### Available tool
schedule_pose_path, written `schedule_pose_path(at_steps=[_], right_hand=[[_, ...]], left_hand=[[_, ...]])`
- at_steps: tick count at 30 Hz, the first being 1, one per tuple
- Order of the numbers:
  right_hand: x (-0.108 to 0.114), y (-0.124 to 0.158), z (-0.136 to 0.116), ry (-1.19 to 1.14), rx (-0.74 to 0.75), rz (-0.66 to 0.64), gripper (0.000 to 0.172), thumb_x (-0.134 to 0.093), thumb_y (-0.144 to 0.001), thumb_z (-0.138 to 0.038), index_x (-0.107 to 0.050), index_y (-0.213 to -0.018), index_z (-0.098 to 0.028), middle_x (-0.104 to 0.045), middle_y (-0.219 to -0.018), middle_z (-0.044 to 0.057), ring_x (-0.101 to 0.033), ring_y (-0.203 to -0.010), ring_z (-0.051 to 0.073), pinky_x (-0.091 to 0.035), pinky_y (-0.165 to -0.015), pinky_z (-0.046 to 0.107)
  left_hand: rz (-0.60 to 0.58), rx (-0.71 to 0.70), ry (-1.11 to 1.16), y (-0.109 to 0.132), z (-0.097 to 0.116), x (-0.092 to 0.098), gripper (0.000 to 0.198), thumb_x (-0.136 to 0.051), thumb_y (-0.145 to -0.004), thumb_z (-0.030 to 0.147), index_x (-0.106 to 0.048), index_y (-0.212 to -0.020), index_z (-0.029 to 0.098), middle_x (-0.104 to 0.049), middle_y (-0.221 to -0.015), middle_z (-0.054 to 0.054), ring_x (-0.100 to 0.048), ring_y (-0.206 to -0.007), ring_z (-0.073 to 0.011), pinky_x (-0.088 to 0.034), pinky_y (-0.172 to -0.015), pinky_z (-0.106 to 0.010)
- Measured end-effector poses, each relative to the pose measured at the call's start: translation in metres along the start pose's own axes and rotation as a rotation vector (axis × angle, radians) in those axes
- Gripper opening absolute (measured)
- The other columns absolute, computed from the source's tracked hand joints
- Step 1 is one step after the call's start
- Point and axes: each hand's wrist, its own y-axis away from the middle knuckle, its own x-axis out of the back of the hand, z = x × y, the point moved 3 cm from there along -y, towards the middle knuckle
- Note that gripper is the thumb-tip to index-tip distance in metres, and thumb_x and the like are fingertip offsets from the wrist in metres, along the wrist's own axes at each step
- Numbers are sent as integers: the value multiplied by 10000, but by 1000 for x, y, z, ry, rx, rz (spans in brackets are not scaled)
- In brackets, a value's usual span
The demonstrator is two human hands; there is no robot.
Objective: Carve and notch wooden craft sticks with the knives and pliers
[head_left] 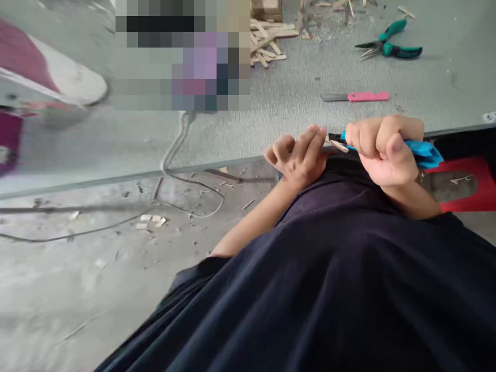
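Observation:
Near the table's front edge, my left hand (300,157) is closed, its fingertips pinching a short piece of wooden craft stick (340,145). My right hand (387,147) is wrapped around a blue-handled tool (426,151) with a dark tip. That tip meets or lies right by the stick piece; the fingers hide most of the tool, so its exact kind is unclear. Just beyond my hands lies a pink-handled craft knife (367,96), its blade pointing left. Farther back, green-handled long-nose pliers (387,47) rest with their handles spread.
Loose craft sticks (269,44) are heaped at the back of the grey table (228,137), with wood scraps beside them. A cable (174,144) hangs over the edge to the littered floor (96,284). A red stool (476,175) stands at right. Part of the back is pixelated.

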Motion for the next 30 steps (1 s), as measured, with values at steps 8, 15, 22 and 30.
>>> schedule_pose_path(at_steps=[8, 15, 22, 30], right_hand=[[5, 15, 7, 202, -42, 176, 638, -714, -1054, -557, -295, -663, -277, -216, -493, -89, -185, -426, 116, -262, -512, 342], [2, 9, 3, 75, -79, 97, 529, -711, -1066, -417, -347, -713, -267, -253, -544, -83, -182, -457, 112, -229, -529, 345], [8, 10, 15, 298, -72, 144, 632, -617, -1077, -682, -255, -739, -290, -201, -522, -84, -193, -429, 141, -302, -484, 367], [8, -4, 22, 137, -67, 168, 672, -720, -1026, -670, -303, -665, -285, -230, -478, -98, -162, -413, 99, -300, -460, 320]], left_hand=[[-20, -38, 15, -1, -1, -2, 646, -624, -1006, 870, -835, -1395, 398, -864, -1414, -114, -651, -1206, -437, -357, -1094, -628], [62, -97, 2, 0, -1, -2, 584, -595, -1048, 823, -851, -1371, 409, -886, -1352, -102, -645, -1126, -406, -326, -1067, -628], [127, -145, -29, 0, 3, 0, 588, -663, -999, 846, -854, -1348, 413, -903, -1285, -108, -650, -1103, -411, -333, -1043, -627], [247, -223, -123, 1, 11, 8, 477, -673, -1032, 781, -887, -1213, 394, -919, -1141, -88, -680, -1064, -375, -355, -1026, -595]])
